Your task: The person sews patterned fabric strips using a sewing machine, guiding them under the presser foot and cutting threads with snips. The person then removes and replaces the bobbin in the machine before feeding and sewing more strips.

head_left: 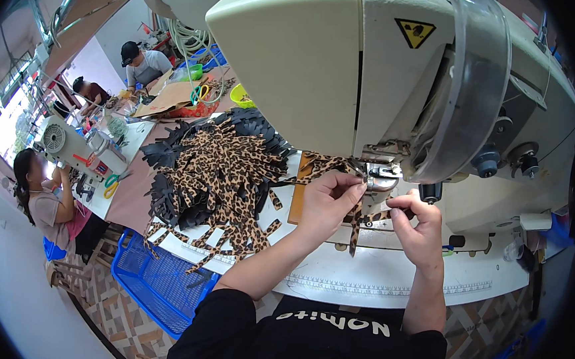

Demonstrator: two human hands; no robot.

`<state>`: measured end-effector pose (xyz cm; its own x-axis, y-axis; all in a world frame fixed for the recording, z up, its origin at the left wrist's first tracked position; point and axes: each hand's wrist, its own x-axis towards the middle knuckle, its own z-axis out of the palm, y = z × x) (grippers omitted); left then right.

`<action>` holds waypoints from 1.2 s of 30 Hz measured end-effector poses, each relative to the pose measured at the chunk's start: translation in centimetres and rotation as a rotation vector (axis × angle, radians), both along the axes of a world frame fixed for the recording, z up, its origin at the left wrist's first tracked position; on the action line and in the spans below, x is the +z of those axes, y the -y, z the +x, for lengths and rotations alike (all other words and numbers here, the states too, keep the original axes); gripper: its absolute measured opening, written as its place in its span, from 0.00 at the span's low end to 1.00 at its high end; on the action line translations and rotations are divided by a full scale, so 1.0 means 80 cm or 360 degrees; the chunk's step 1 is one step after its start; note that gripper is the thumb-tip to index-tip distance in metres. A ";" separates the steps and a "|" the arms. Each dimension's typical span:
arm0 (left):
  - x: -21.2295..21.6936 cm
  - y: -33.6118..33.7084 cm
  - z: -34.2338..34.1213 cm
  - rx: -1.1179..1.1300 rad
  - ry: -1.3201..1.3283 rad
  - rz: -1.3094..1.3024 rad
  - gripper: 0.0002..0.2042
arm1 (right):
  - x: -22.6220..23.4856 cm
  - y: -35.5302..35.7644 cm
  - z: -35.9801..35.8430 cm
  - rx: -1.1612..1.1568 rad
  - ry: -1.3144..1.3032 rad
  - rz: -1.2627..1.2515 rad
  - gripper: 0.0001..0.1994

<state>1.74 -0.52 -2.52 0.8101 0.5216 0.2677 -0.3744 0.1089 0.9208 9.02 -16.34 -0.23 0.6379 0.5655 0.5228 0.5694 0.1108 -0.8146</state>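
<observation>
Beside the presser foot point(383, 178) of a large cream sewing machine point(296, 53), my left hand point(327, 206) pinches a leopard-print strip point(354, 236) between thumb and fingers. The strip hangs down past the table's front edge. My right hand point(418, 232), to the right of the foot, has its thumb and forefinger closed on a short sideways length of the same print. Whether the two lengths are one piece I cannot tell. Left of my left hand lies a big heap of leopard-print strips point(225, 165), with black pieces point(162, 201) under and around it.
A blue plastic basket point(154, 280) stands on the floor below the heap. A printed ruler point(346, 287) runs along the white table's front edge. On the left, a person point(49, 196) sits at another sewing machine point(60, 138). Two more people work at the far table.
</observation>
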 end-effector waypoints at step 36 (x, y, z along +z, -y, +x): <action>0.008 -0.024 -0.005 0.0544 0.0636 0.2171 0.15 | -0.035 -0.029 -0.055 0.0195 -0.0586 0.0206 0.13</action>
